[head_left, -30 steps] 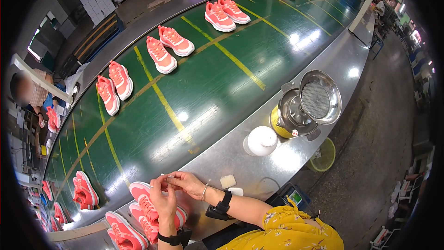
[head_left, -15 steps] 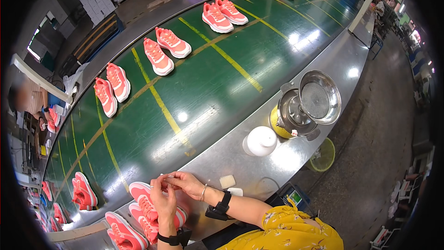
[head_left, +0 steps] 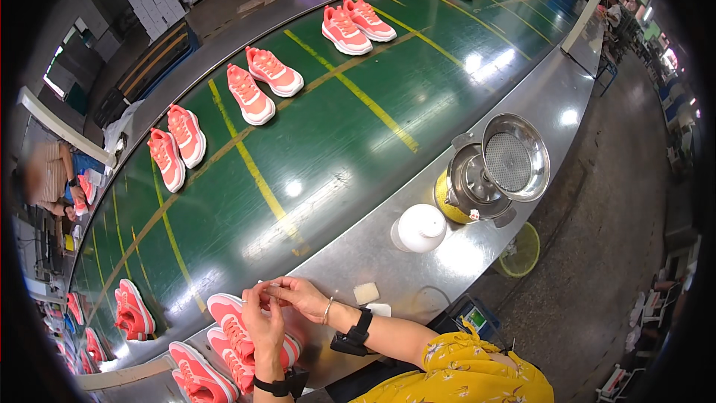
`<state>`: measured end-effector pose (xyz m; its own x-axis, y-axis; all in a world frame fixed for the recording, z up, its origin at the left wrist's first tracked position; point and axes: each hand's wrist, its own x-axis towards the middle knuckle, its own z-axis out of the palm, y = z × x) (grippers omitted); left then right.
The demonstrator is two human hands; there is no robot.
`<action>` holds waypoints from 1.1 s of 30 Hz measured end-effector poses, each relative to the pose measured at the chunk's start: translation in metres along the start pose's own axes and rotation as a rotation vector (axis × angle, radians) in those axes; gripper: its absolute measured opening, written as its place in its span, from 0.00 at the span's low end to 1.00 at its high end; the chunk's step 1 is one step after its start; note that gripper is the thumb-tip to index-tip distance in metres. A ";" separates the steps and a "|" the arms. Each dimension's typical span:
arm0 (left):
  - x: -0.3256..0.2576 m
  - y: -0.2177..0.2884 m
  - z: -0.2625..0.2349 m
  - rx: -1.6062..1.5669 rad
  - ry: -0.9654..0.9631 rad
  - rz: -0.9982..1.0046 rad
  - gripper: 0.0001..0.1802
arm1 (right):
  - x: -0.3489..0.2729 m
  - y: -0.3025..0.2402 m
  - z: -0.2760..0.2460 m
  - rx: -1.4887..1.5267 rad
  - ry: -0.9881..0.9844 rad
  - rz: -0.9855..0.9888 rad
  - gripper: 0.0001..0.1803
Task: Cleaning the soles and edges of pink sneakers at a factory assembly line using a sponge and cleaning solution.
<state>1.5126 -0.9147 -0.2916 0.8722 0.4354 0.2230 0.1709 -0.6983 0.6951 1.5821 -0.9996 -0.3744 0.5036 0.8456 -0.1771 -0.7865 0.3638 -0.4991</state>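
My left hand (head_left: 261,322) and my right hand (head_left: 297,295) meet at their fingertips above the near edge of the metal counter. Both are closed in a pinch; whatever lies between the fingers is too small and hidden to make out. Under and beside my left hand lie coral-pink sneakers with white soles: one sneaker (head_left: 226,310) is partly behind the wrist, and another pair-like sneaker (head_left: 200,373) lies further left. A cream sponge (head_left: 366,293) and a small white pad (head_left: 380,309) rest on the counter just right of my right hand.
A green conveyor belt (head_left: 335,134) carries pairs of sneakers (head_left: 265,75). On the metal counter (head_left: 455,276) stand a white bottle (head_left: 419,229) and a yellow-sided metal pot (head_left: 455,198) with a perforated metal dish (head_left: 509,163). A green basket (head_left: 520,251) is below. Other people work across the belt.
The sneakers on the belt have shifted slightly to the left along with the belt's yellow lines. My hands have hardly moved. The person at the far left has shifted a little.
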 end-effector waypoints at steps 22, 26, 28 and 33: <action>-0.031 0.044 -0.012 0.091 0.115 0.145 0.18 | -0.005 -0.005 -0.015 -0.042 0.058 0.025 0.12; -0.075 0.063 -0.050 0.186 0.118 0.016 0.18 | 0.000 -0.002 -0.012 -0.062 0.042 0.027 0.13; -0.098 0.062 -0.056 0.193 0.105 -0.015 0.18 | -0.004 -0.006 -0.014 -0.089 0.062 0.023 0.13; -0.133 0.045 -0.056 0.326 0.133 0.006 0.16 | -0.007 -0.012 -0.012 -0.150 0.114 -0.004 0.13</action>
<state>1.3791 -0.9724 -0.2514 0.8102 0.4856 0.3283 0.3218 -0.8366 0.4433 1.5923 -1.0140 -0.3772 0.5502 0.7917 -0.2655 -0.7265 0.2971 -0.6196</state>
